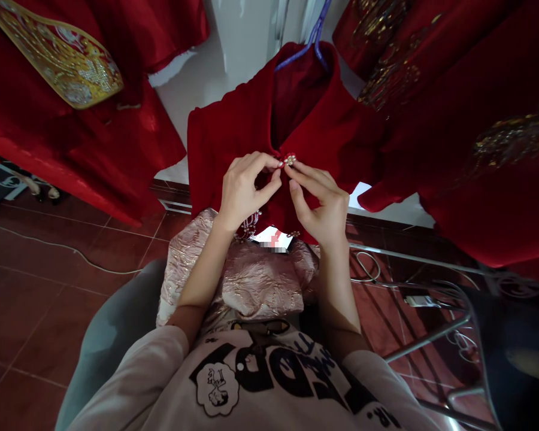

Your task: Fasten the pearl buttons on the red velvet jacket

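Note:
A red garment (233,131) with a V-shaped neckline hangs on a purple hanger (315,42) in front of me. At the bottom of the neckline is a small gold, flower-shaped ornament (290,159). My left hand (249,182) pinches a small pale bead (280,164) just left of the ornament, thumb below and index finger above. My right hand (321,200) has its fingertips against the ornament's right and lower edge, its thumb lower down on the cloth. Beaded trim (250,222) shows below my left hand. Pink crinkled fabric (263,284) lies on my lap.
More red garments hang at the left (139,137) and right (485,197), with gold decoration. A lit phone (273,238) rests below my hands. Cables and a metal-framed chair (431,338) stand at the right, and a cord (90,260) crosses the tiled floor.

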`<act>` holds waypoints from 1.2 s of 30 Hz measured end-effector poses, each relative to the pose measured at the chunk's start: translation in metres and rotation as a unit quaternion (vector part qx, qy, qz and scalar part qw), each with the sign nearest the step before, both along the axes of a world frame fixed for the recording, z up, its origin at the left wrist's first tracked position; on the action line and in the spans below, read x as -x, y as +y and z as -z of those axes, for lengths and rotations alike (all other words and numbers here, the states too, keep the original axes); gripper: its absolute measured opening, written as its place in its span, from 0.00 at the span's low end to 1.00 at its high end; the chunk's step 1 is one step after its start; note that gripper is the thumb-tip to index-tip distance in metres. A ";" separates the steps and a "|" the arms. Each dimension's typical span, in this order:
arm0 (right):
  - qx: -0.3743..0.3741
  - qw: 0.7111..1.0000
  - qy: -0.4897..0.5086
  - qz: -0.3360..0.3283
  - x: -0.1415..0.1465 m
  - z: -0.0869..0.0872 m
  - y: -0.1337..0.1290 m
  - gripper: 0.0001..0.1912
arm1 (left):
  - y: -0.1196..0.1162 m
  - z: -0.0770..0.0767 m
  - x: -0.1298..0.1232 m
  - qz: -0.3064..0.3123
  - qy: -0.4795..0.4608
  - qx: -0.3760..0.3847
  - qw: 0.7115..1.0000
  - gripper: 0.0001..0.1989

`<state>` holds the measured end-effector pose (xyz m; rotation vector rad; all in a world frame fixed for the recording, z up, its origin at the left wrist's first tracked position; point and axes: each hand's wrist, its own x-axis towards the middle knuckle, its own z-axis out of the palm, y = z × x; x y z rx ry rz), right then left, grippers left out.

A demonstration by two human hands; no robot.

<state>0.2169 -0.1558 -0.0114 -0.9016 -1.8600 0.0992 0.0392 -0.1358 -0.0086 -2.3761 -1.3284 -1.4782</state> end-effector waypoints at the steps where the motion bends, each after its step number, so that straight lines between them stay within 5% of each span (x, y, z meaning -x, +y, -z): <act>1: -0.003 1.000 0.001 0.002 0.000 0.000 0.000 0.18 | -0.001 0.000 -0.001 -0.002 0.001 0.000 1.000 0.03; 21: -0.017 0.999 -0.019 0.034 -0.001 0.002 0.003 0.16 | 0.000 -0.004 -0.007 -0.037 0.099 -0.006 0.994 0.05; 36: 0.014 0.999 -0.028 0.045 0.003 0.006 0.009 0.18 | 0.010 0.005 -0.009 -0.034 0.053 0.015 0.998 0.02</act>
